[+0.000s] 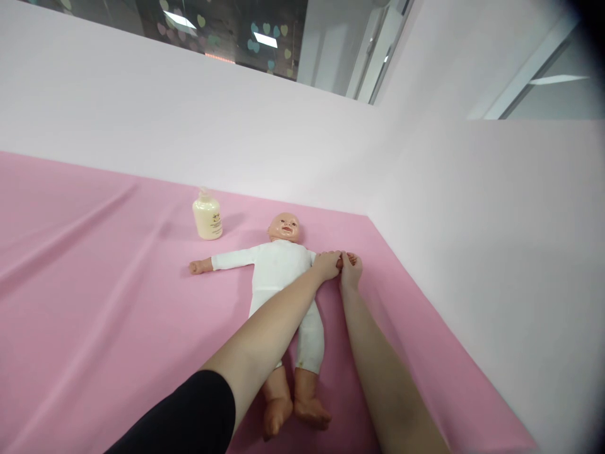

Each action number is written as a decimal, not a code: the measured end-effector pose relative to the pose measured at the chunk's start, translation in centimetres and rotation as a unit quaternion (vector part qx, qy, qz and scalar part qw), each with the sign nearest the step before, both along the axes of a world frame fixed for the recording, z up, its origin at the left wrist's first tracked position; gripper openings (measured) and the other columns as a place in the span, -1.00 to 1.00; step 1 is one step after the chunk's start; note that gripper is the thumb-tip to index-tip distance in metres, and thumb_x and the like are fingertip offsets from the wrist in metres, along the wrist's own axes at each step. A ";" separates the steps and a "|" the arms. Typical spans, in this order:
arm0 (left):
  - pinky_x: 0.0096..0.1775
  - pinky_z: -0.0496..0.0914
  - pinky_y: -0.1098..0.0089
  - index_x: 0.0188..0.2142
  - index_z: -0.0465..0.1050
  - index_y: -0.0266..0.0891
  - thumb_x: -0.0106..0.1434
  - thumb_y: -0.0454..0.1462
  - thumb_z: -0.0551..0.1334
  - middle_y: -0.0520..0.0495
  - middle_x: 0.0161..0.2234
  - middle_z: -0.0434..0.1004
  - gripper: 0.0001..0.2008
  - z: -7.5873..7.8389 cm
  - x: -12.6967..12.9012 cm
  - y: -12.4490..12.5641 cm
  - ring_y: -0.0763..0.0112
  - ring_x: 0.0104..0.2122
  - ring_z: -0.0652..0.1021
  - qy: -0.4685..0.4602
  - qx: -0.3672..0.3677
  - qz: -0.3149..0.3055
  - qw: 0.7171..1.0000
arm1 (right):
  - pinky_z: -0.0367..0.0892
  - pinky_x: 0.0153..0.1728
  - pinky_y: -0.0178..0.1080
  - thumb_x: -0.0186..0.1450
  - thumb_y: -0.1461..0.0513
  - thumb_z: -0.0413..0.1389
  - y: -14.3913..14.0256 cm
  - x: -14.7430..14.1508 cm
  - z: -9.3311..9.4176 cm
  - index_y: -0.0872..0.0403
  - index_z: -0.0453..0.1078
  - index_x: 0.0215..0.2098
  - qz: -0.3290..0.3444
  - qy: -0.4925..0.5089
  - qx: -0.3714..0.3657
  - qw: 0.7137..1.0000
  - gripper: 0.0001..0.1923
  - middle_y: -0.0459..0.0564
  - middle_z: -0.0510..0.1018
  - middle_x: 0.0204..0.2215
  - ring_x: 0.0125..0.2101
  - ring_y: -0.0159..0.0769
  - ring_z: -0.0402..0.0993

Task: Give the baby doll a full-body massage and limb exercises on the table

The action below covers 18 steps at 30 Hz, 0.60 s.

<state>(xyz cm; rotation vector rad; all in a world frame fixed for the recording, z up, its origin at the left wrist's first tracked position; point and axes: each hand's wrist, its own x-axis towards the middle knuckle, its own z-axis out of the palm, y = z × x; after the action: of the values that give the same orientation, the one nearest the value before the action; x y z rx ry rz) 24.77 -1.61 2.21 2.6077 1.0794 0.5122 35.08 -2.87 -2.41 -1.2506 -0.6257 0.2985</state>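
I have the doll lying face up on the pink sheet, its head toward the white wall and its feet toward me. My left hand is closed around the doll's arm on the right side of my view, and my right hand is just beside it, curled around the doll's hand at the end of that arm; I cannot tell how firmly either one presses. My left forearm passes slantwise over the doll's lower body and legs, with a black sleeve ending near the elbow, while my right forearm comes up to the right of the doll. The doll's other arm stretches out to the left, resting on the sheet. Its body is white and its head shiny. Near that outstretched arm, closer to the wall, a pale yellow pump bottle stands upright, well apart from my hands. Above the wall I see a window with heart shapes on it.
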 end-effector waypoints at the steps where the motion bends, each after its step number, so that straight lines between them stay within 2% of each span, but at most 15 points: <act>1: -0.08 0.37 0.21 0.02 0.26 -0.20 0.24 -0.27 0.05 -0.16 -0.05 0.47 -0.65 0.0 0.0 0.0 0.17 -0.09 0.49 -0.002 0.000 0.001 1.000 | 0.32 -0.36 -0.32 0.01 0.05 0.22 0.0 0.0 -0.1 0.09 0.32 -0.38 0.000 -0.001 -0.001 1.000 -0.67 -0.15 0.42 -0.47 -0.45 -0.42 0.37; 10: -0.06 0.34 0.20 0.03 0.23 -0.18 0.21 -0.27 0.10 -0.14 -0.03 0.45 -0.62 0.3 -0.1 -0.3 0.17 -0.07 0.48 -0.007 -0.010 0.002 1.000 | 0.33 -0.40 -0.32 0.03 0.03 0.22 0.2 0.4 -0.3 0.08 0.30 -0.43 0.003 0.005 -0.003 1.000 -0.67 -0.15 0.45 -0.50 -0.48 -0.41 0.39; 15: -0.04 0.31 0.19 0.00 0.25 -0.12 0.20 -0.23 0.13 -0.10 -0.03 0.45 -0.65 0.4 -0.2 -0.4 0.19 -0.06 0.47 -0.006 -0.023 -0.001 1.000 | 0.33 -0.42 -0.30 0.17 -0.05 0.03 0.2 0.2 -0.2 0.08 0.30 -0.49 0.009 0.033 -0.018 0.999 -0.64 -0.08 0.48 -0.51 -0.48 -0.37 0.42; 18: -0.03 0.30 0.19 -0.01 0.26 -0.12 0.23 -0.22 0.09 -0.10 -0.03 0.46 -0.68 0.5 -0.1 -0.4 0.19 -0.06 0.46 -0.007 -0.025 0.003 1.000 | 0.34 -0.36 -0.29 0.18 -0.02 0.00 0.3 0.2 -0.3 0.09 0.32 -0.43 -0.007 0.026 -0.026 0.999 -0.66 -0.07 0.50 -0.46 -0.44 -0.37 0.43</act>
<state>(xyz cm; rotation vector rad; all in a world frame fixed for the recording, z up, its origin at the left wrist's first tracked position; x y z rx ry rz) 24.63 -1.97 2.72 2.5541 1.0832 0.4965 35.29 -2.62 -2.70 -1.2925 -0.5666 0.3371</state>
